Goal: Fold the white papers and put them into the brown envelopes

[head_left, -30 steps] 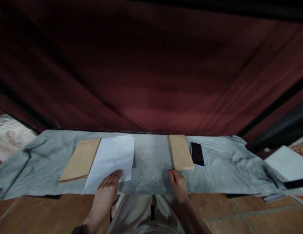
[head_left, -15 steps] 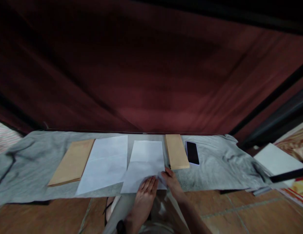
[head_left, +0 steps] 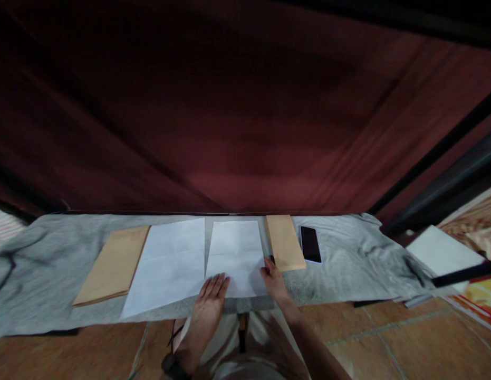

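Both hands flat on the sheet, nothing gripped. My left hand (head_left: 209, 298) lies palm down, fingers spread, on the near left corner of the small white sheet (head_left: 236, 253). My right hand (head_left: 273, 279) rests at the sheet's near right edge, fingertips on the paper; whether thumb and finger pinch the edge I cannot tell (too dark and small there).

The small white sheet lies flat in the middle of the grey cloth (head_left: 348, 264), long side running away from me, a faint fold line across it. Just left of it, nearly touching, is the larger white sheet (head_left: 168, 264), also flat and showing cross creases. Left of that, its edge slightly under the paper, lies the big brown envelope (head_left: 113, 264).

Right of the small sheet, just beside it, lies the narrow brown envelope (head_left: 283, 243), and beside that a dark phone (head_left: 310, 244), face up.

Progress, my read: one sheet laid out and squared in front of me, not yet folded. Neither envelope looks opened or filled. The larger sheet is untouched. So it looks like early stage; folding and stuffing would be all that's left.
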{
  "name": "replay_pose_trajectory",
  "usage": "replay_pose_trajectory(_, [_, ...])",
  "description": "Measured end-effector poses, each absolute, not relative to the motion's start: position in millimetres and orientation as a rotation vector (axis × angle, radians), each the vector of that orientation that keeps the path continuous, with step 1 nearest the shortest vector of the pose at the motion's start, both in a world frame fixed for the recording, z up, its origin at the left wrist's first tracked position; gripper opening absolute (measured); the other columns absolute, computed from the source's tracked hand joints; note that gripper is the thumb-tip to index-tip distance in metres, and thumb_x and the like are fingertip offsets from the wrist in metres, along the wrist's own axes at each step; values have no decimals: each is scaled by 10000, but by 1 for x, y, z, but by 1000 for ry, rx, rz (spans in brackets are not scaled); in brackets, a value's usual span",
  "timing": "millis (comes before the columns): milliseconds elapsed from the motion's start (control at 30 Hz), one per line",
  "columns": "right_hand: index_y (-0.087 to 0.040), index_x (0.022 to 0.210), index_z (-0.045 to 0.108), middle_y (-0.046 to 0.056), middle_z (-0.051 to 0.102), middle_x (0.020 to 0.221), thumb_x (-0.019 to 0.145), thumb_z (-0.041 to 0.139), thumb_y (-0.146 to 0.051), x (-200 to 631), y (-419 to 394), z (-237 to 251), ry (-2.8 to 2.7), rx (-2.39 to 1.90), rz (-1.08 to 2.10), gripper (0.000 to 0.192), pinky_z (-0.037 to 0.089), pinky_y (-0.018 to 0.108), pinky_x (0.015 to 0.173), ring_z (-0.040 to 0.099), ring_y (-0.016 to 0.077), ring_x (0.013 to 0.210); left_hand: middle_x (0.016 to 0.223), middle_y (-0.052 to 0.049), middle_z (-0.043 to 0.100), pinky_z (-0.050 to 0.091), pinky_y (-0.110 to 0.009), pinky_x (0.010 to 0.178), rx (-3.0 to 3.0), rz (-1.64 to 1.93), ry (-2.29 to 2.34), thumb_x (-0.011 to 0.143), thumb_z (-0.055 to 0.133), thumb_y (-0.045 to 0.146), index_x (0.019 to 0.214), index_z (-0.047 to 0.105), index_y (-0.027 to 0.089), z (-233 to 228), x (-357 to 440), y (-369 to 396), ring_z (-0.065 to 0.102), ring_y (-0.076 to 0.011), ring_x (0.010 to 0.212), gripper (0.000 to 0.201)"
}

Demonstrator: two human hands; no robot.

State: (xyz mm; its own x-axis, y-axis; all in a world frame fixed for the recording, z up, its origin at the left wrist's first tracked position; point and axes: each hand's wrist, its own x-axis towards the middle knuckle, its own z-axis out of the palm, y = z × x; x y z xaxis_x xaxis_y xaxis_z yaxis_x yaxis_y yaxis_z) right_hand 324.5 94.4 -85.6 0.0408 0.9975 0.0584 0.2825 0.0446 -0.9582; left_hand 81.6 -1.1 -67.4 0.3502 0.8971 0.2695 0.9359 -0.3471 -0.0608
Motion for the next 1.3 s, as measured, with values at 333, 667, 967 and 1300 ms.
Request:
replay_pose_trajectory(333, [-178, 1485, 539, 124, 554, 1528, 1008, 502, -201, 302, 74, -72, -2242, -1304, 211, 479, 468, 458, 1154, 511, 257, 1414, 1446, -104, 645, 521, -480, 1099, -2526, -435, -1754, 968, 544, 344, 1426, 592, 232, -63, 83, -1, 608, -280, 1330, 474])
replay_pose_trajectory(667, [-173, 1451, 570, 136, 585, 1496, 1025, 582, -307, 283, 69, -84, -2410, -1210, 55, 447, 331, 512, 1238, 490, 251, 1434, 1611, -126, 466, 387, -479, 1225, -2596, -612, -1781, 1070, 311, 379, 1555, 426, 161, -57, 122, 89, 388, -234, 1519, 544])
replay_pose_trajectory(967, [-209, 1431, 594, 104, 601, 1488, 1019, 593, -376, 281, 68, -78, -2353, -1272, 177, 444, 342, 517, 1234, 489, 257, 1436, 1617, -155, 442, 307, -541, 1239, -2554, -477, -1781, 1060, 304, 427, 1540, 464, 143, -77, 125, 168, 358, -293, 1534, 580])
replay_pose_trajectory(1300, [-228, 1474, 558, 89, 542, 1549, 1052, 539, -422, 281, 66, -70, -2334, -1260, 245, 465, 346, 512, 1228, 485, 258, 1439, 1599, -263, 419, 292, -527, 1245, -2211, -576, -2118, 1035, 283, 428, 1522, 431, -19, -79, 81, 189, 360, -338, 1528, 678])
